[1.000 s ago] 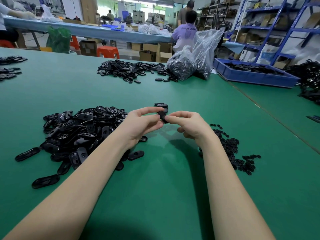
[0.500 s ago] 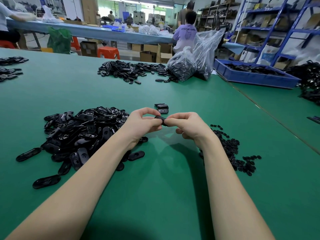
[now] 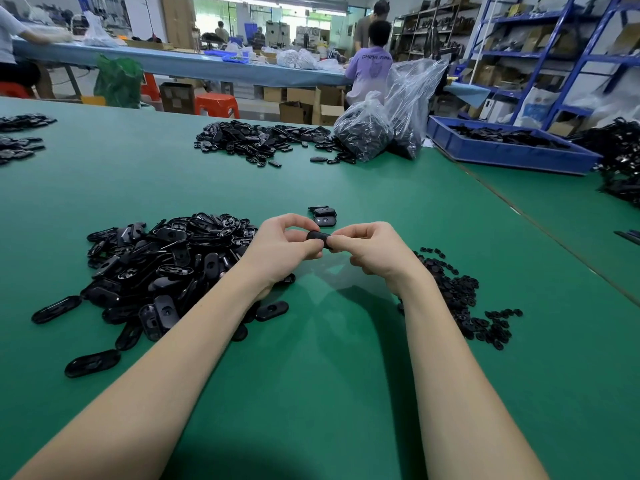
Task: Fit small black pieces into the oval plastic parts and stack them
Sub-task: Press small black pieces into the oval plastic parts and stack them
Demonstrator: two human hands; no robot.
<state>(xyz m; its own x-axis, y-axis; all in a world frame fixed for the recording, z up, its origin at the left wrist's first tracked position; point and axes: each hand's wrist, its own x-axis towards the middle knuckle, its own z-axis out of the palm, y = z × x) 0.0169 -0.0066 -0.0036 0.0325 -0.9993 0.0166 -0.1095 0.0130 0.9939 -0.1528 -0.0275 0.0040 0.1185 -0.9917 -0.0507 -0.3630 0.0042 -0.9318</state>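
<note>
Mid-frame: left hand [image 3: 282, 249] and right hand [image 3: 372, 247] both pinch one oval plastic part [image 3: 317, 236]; fitting step, apparently. Next: place on small stack [image 3: 323, 215] just above.

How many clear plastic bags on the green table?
2. A tied-off bag of black parts stands at the table's far edge, right of the far pile; a taller, looser bag stands just right of and behind it. Others may be hidden behind them.
</note>
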